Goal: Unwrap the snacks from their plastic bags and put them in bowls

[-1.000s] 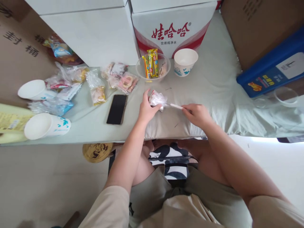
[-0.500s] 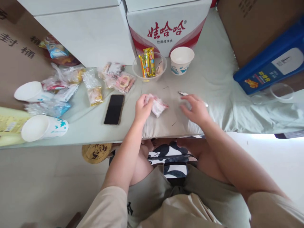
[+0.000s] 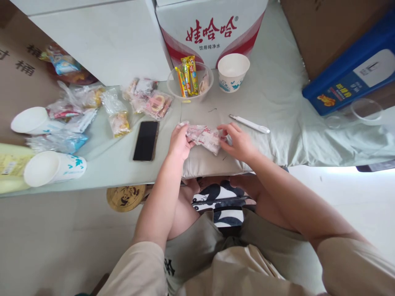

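Between my hands is a crinkled clear plastic snack packet [image 3: 203,137] with red print, held just over the cloth-covered table. My left hand [image 3: 180,142] is closed on its left end. At its right end, my right hand [image 3: 237,142] pinches the edge between thumb and fingers. What is inside the packet I cannot make out. A white utility knife [image 3: 249,123] lies on the cloth just beyond my right hand. To the left of my left hand rests a black phone [image 3: 146,141].
Behind stand a clear bowl [image 3: 190,99] of yellow-wrapped sticks and a paper cup [image 3: 233,73], before a white carton [image 3: 212,37]. Wrapped snacks [image 3: 157,104] and two tipped paper cups [image 3: 55,167] lie left. A blue box [image 3: 352,70] leans at right.
My right hand has left the utility knife, which now lies on the cloth, and has moved left to grip the packet's right end. The packet is stretched wider between both hands.
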A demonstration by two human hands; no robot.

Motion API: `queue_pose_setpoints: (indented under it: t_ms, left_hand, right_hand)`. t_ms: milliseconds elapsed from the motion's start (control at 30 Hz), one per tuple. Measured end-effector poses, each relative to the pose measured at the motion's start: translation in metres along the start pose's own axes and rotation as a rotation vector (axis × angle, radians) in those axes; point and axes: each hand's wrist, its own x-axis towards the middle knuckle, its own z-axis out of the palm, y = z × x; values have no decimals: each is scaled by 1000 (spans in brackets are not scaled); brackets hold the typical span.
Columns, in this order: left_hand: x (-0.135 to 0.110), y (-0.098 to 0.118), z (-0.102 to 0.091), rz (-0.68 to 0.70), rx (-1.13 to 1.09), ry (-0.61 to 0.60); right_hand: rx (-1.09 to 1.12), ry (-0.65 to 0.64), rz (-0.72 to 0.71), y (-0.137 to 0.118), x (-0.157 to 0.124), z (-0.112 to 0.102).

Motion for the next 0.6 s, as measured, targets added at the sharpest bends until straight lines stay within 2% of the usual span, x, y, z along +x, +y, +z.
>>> queue_pose_setpoints:
  t_ms: [167,367,600]
  left_hand:
    - [-15,7,3,67,97,-76]
    - [-11,10,-8,159,183,53]
    - [0,10,-16,273,274,137]
  right_hand:
    - [19,-56,-37,-1,2,8]
    - [27,-121,-41,3,2,8]
    - [19,13,-174,2,2,-8]
